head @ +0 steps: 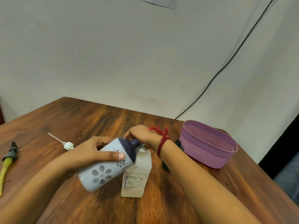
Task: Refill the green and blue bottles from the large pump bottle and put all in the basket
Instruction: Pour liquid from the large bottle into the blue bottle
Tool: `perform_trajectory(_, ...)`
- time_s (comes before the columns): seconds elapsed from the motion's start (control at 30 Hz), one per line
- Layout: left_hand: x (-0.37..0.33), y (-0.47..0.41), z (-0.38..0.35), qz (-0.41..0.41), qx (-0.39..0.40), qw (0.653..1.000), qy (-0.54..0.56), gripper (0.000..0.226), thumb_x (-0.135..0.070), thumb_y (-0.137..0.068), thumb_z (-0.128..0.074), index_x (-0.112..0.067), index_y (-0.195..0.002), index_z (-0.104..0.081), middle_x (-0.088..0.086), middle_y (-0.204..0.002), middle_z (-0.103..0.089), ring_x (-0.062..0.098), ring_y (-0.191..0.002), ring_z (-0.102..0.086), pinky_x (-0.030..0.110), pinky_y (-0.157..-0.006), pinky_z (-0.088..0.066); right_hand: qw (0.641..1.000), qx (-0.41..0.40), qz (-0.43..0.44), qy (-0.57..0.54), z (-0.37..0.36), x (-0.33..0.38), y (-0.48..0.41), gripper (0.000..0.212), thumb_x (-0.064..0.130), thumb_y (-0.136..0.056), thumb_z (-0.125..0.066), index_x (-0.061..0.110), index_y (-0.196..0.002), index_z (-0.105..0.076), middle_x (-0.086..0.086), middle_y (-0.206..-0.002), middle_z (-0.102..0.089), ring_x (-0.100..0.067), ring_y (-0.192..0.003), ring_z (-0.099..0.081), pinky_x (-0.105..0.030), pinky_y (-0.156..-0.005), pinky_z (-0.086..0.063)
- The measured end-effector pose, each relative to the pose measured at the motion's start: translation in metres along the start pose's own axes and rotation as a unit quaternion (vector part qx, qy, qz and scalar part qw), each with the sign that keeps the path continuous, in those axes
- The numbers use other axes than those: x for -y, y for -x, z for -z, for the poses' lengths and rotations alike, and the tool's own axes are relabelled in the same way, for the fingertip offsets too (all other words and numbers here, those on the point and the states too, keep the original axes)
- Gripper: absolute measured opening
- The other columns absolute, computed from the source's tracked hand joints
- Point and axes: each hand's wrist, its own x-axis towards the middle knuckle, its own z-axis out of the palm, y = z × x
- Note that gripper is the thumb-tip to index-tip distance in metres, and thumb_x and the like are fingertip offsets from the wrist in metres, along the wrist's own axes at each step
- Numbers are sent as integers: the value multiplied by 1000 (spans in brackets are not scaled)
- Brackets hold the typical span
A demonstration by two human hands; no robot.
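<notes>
My left hand (98,153) grips the blue bottle (106,165), pale blue with flower cut-outs and a dark blue top, tilted so its open neck points at the pump of the large pump bottle (137,173). That whitish labelled bottle stands upright at the table's middle. My right hand (140,135) rests on top of its pump head, fingers bent over it. A dark green bottle (179,143) stands mostly hidden behind my right forearm, left of the purple basket (208,157).
A white pump cap with a long tube (64,143) lies on the wooden table (80,120) at the left. A yellow-green and grey pump piece (8,159) lies near the left edge. A black cable runs down the wall behind the basket.
</notes>
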Motion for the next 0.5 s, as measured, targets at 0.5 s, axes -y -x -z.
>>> perform_trajectory(0.5,-7,-1,6,20,-11,999,-43,71,-50,-48,-78,-8,-104,-62,17,-84,-73,30,-67,-71,25,-53,-55,999,2,8,48,5,0,-16,35,19,-100,-35,3,-120,-60,-11,-101,-63,-13,-74,-55,-23,-66,-47)
